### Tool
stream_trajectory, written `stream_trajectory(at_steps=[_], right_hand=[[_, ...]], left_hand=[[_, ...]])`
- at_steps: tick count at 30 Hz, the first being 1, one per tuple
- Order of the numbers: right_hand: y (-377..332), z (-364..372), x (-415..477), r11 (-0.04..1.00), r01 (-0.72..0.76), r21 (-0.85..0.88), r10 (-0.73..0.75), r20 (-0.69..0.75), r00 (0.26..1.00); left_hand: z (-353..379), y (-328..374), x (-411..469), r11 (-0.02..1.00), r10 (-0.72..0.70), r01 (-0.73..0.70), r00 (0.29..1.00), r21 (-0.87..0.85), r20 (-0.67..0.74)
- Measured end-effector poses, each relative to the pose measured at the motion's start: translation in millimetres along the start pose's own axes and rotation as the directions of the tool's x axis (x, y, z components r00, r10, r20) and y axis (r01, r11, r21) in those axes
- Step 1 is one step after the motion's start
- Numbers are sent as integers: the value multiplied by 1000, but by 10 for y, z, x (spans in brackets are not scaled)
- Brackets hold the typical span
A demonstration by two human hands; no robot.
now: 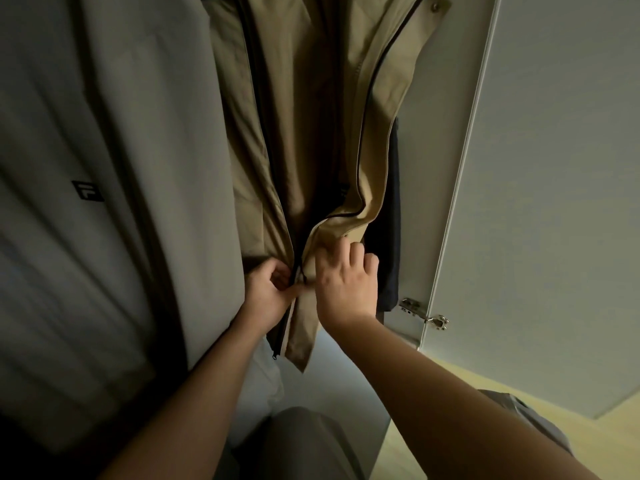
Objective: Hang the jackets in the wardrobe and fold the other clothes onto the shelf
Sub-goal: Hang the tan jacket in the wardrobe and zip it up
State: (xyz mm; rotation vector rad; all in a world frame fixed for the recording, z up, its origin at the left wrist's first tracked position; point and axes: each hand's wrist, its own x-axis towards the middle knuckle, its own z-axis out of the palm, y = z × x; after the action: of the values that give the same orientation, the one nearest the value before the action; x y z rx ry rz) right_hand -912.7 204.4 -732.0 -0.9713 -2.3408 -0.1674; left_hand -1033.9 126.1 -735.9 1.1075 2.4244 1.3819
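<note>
One view, from a wide-angle camera worn on the person's head. It faces forward into the wardrobe and tips somewhat down, very near the hanging clothes: the beige jacket (pixel 311 116) fills the upper centre of the frame and a grey garment (pixel 104 202) fills the left side. Both forearms run in from the bottom edge to the left hand (pixel 268 296) and right hand (pixel 346 282) at centre. The wardrobe door (pixel 554 168) slants along the right, with floor (pixel 450 427) at lower right
</note>
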Motion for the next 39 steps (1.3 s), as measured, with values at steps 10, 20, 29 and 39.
stream_trajectory(at_steps=[10, 20, 29, 39], right_hand=[[-97, 88, 55, 829, -357, 431, 155, 436, 887], [-40, 87, 158, 318, -596, 738, 114, 594, 796], [-31, 58, 191, -423, -745, 515, 31, 830, 556], [-9, -23, 300, -176, -827, 535, 43, 843, 536]], left_hand=[[87, 17, 33, 993, -78, 80, 997, -84, 19], [95, 36, 26, 988, -129, 134, 990, -74, 64], [70, -85, 52, 999, -45, 46, 999, 16, -12], [62, -209, 108, 995, 48, -58, 992, -79, -113]])
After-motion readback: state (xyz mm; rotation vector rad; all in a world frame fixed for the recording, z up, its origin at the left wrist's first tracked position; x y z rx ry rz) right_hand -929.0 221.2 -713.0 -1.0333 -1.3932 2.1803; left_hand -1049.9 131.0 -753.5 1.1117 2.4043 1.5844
